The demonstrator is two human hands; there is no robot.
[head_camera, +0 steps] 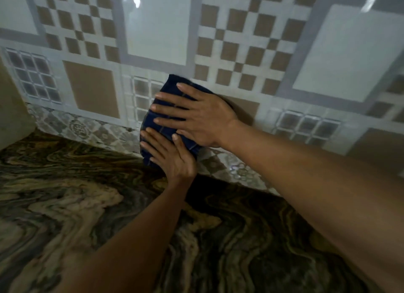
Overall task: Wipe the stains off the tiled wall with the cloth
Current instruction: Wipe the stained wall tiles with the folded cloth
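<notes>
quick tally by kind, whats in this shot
hands: 2, left hand and right hand
cloth: 1, dark blue cloth
tiled wall: 1
marbled counter: 1
total: 5

Marbled countertop [65, 205], glossy surfaces, dim light

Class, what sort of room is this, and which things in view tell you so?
Probably a kitchen: a glossy patterned tiled wall rising behind a swirled marble-look counter, like a backsplash. Both hands press a dark blue cloth flat on the tiles.
</notes>
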